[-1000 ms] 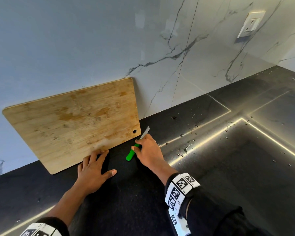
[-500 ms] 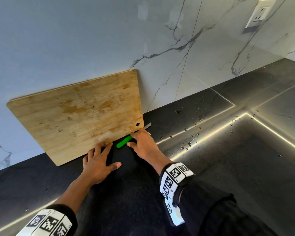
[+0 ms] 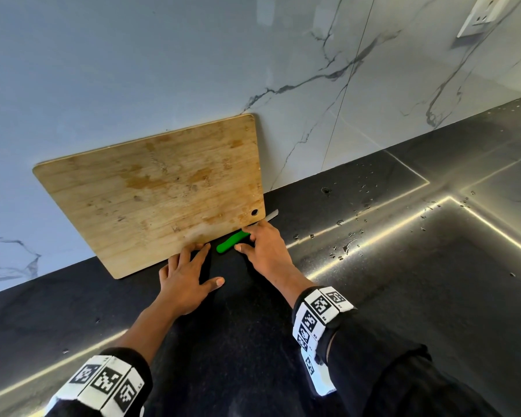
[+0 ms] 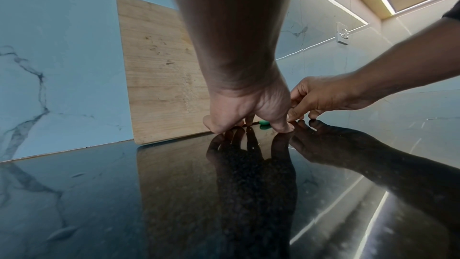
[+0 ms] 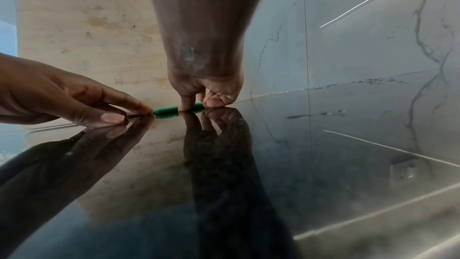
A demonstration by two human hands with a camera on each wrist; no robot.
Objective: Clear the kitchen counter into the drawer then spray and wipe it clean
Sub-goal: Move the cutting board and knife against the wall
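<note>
A wooden cutting board [image 3: 151, 191] leans on its long edge against the marble wall. At its lower right corner a knife with a green handle [image 3: 231, 241] lies on the black counter [image 3: 253, 341], blade [image 3: 270, 215] pointing right along the board's foot. My right hand [image 3: 245, 237] pinches the knife where handle meets blade; the right wrist view shows thumb and fingers [image 5: 185, 105] curled down on the green handle [image 5: 166, 110]. My left hand [image 3: 203, 266] rests flat on the counter, fingers straight, tips touching the board's bottom edge just left of the handle end [image 4: 264, 122].
Water droplets [image 3: 352, 242] are scattered over the counter to the right, around bright metal strips [image 3: 373, 245]. A small hole [image 3: 325, 190] sits near the wall. A wall socket [image 3: 481, 16] is at the top right.
My right hand has slid the knife back and turned it, so it now lies along the foot of the board. My left hand has stayed at the board's edge.
</note>
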